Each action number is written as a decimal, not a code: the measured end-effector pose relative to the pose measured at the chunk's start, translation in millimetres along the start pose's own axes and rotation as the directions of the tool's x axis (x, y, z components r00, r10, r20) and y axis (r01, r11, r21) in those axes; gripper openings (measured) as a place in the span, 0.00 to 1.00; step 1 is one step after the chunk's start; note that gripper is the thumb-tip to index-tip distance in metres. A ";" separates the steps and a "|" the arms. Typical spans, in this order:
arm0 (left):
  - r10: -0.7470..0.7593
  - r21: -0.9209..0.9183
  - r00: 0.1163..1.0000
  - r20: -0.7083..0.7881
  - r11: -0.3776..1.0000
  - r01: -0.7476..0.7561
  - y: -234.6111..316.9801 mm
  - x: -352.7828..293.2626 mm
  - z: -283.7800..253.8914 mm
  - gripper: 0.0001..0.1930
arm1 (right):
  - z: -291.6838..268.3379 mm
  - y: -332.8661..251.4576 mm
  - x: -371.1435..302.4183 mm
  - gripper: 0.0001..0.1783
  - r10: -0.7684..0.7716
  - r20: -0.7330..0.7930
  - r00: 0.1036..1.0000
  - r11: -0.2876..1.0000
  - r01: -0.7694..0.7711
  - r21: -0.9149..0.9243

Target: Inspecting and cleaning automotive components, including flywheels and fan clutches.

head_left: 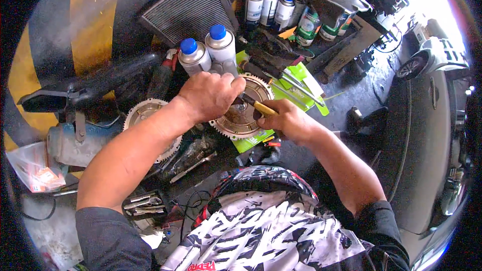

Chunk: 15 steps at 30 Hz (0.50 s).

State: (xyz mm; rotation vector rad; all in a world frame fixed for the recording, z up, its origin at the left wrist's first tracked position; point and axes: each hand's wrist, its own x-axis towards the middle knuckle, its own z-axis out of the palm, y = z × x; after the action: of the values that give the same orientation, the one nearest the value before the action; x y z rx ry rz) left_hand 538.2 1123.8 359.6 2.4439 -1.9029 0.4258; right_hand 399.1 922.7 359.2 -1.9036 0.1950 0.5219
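Left hand (208,93) curled closed, I am holding it just in front of two blue-capped cans (220,45), over the left side of a toothed metal disc (235,122); whether it is gripping anything, I cannot tell. Above the disc, I am gripping a yellow-handled tool (265,109) in my right hand (288,120). Green sheeting (311,81) is showing around the disc and farther right.

Downward head-worn fisheye, near the hands (208,94)

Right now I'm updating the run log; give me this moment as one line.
left hand: curled at toothed disc, grasp hidden; right hand: gripping yellow-handled tool over disc; nearby: second disc, blue-capped cans
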 end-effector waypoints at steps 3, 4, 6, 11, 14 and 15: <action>0.041 -0.005 0.998 -0.057 0.999 -0.041 0.4 2.2 4.0 0.07 | 4.9 17.0 1.3 0.25 -0.036 0.006 0.999 0.996 0.035 0.078; 0.028 -0.005 0.998 -0.054 1.000 -0.028 0.1 0.2 2.5 0.07 | 8.6 6.8 -4.1 0.25 -0.007 -0.007 1.000 0.985 0.009 0.173; 0.039 0.004 0.999 -0.028 0.999 -0.039 -2.2 -0.7 0.1 0.07 | 11.3 -2.6 -8.1 0.25 0.023 -0.013 1.000 0.965 -0.019 0.262; 0.047 -0.006 0.996 -0.071 0.999 -0.048 -3.2 1.1 -3.5 0.07 | 6.5 4.1 -6.4 0.23 0.097 0.066 0.993 0.912 -0.115 0.394; 0.046 -0.026 0.997 -0.055 0.999 -0.048 -1.9 0.5 -2.4 0.07 | 2.6 7.6 -8.0 0.23 0.105 0.144 0.984 0.874 -0.160 0.458; 0.059 -0.021 0.996 -0.072 0.998 -0.061 -2.1 2.4 -3.1 0.05 | -0.8 8.0 -7.1 0.23 0.104 0.141 0.985 0.874 -0.158 0.460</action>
State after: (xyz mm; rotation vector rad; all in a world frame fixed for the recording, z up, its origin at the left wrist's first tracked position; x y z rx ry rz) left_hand 540.2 1122.6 363.5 2.3297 -1.9457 0.4835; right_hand 390.0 918.1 355.8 -1.3880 0.3476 0.6094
